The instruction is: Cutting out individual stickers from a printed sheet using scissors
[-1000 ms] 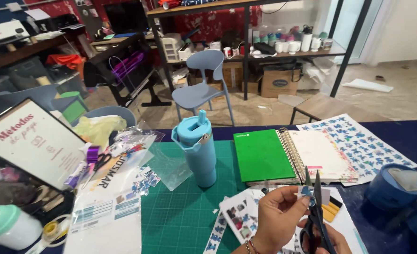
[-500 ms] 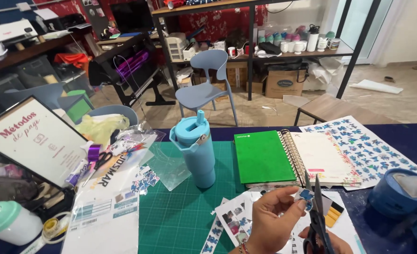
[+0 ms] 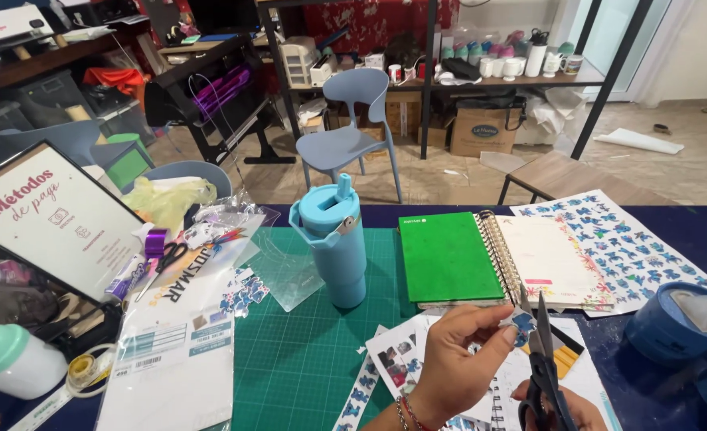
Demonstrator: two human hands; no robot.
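Left hand (image 3: 457, 359) pinches a small blue sticker cutout (image 3: 521, 323) between thumb and fingertips, right at the scissors (image 3: 541, 359) blades. The blades point up and away, slightly parted, with the cutout just left of them near the tips. Right hand (image 3: 565, 407) grips the black handles low in the shot, mostly hidden. All of it hovers over printed sheets (image 3: 401, 355) by the green mat (image 3: 306, 359).

A dark blue tabletop (image 3: 689, 239) carries a green cutting mat (image 3: 306, 359), a light blue tumbler (image 3: 333, 243), an open spiral notebook (image 3: 497, 259) and sticker sheets (image 3: 625, 243).
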